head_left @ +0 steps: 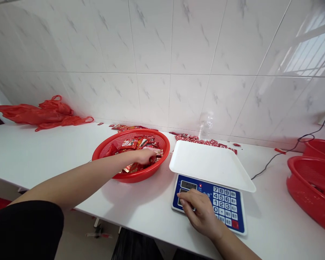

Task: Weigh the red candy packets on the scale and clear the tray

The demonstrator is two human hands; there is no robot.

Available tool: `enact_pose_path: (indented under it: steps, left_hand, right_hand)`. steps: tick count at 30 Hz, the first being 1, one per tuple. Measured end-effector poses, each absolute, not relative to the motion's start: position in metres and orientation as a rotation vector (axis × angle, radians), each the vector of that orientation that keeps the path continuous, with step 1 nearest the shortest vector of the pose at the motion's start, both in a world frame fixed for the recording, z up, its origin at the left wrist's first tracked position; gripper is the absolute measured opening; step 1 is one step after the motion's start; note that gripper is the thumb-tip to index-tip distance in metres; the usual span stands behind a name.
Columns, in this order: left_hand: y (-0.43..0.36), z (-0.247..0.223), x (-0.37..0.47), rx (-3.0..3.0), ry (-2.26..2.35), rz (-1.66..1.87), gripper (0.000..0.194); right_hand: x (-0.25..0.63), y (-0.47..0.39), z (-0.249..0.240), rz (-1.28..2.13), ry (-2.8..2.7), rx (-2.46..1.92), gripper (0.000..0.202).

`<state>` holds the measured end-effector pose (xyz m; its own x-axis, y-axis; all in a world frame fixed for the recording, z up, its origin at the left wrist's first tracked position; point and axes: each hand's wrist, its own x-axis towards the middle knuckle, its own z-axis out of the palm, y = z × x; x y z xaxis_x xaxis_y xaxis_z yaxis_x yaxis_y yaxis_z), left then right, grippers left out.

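My left hand (146, 156) reaches into a red perforated basket (97, 151) of small red packets (128, 144). Its fingers are closed on a pink-and-white packet (157, 151) near the basket's right side. Over the blue keypad panel of a weighing scale (239, 213), my right hand (199, 211) hovers or rests with curled fingers; whether it touches the panel is unclear. The fingers are drawn in with nothing seen in them. The scale's white tray (208, 160) bears nothing, and part of the display is covered by the right hand.
Red plastic bags (43, 112) lie at the far left. Loose red packets (189, 138) line the wall, with a clear bottle (206, 126) among them. More red baskets (311, 187) stand at the right, and a black cable (276, 155) runs from the wall outlet.
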<state>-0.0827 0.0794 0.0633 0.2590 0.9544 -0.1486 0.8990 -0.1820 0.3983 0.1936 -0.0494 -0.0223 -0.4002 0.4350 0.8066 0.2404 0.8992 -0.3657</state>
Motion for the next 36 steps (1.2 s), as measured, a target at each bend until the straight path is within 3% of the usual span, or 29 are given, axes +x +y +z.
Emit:
enact_pose_path:
  steps: [7,13,18,25,29,32,36]
  left_hand:
    - [0.094,0.111,-0.088,2.139,1.688,0.579,0.012]
    - [0.102,0.107,-0.025,2.026,1.461,0.765,0.015]
    - [0.102,0.095,0.033,1.887,1.252,0.582,0.025]
    - [0.112,0.083,0.062,2.170,1.358,0.412,0.049]
    - [0.104,0.077,0.067,2.281,1.190,0.250,0.060]
    - [0.106,0.080,0.056,2.360,1.112,0.223,0.057]
    - [0.125,0.094,0.007,2.307,1.523,0.436,0.041]
  right_hand:
    - [0.193,-0.048,-0.021,0.222,-2.004,-0.490,0.019]
    - [0.191,-0.045,-0.021,0.172,-1.984,-0.503,0.018]
    - [0.192,-0.042,-0.020,0.178,-1.980,-0.529,0.017]
    - [0.193,-0.039,-0.019,0.174,-1.968,-0.514,0.018]
    - [0.193,-0.038,-0.019,0.175,-1.967,-0.518,0.018]
    - [0.194,-0.039,-0.019,0.180,-1.970,-0.524,0.018]
    - [0.195,-0.042,-0.018,0.187,-1.976,-0.528,0.018]
